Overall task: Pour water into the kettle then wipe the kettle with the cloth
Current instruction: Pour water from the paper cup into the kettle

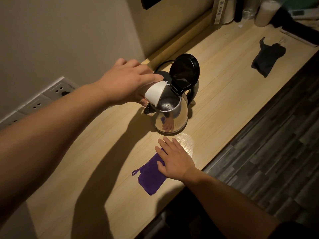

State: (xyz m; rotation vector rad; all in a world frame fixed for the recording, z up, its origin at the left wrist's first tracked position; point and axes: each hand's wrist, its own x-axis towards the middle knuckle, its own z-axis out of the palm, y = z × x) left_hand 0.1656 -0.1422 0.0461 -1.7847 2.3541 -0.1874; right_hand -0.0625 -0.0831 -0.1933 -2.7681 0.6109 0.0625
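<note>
A steel kettle (pixel 174 116) stands on the wooden counter (pixel 224 87) with its black lid (pixel 184 73) flipped up. My left hand (pixel 127 81) grips a white cup (pixel 155 93), tipped over the kettle's open mouth with its rim at the opening. In front of the kettle lies a purple cloth (pixel 150 176) with a small loop at one corner. My right hand (pixel 174 159) rests flat on the cloth's far end, fingers spread.
A dark cloth (pixel 267 57) lies at the counter's back right. Containers and a white roll (pixel 265 12) stand at the far end. Wall sockets (pixel 58 90) sit to the left. A shiny wet-looking patch (pixel 186 140) lies beside the kettle's base. The counter's front edge drops to a dark floor (pixel 269 152).
</note>
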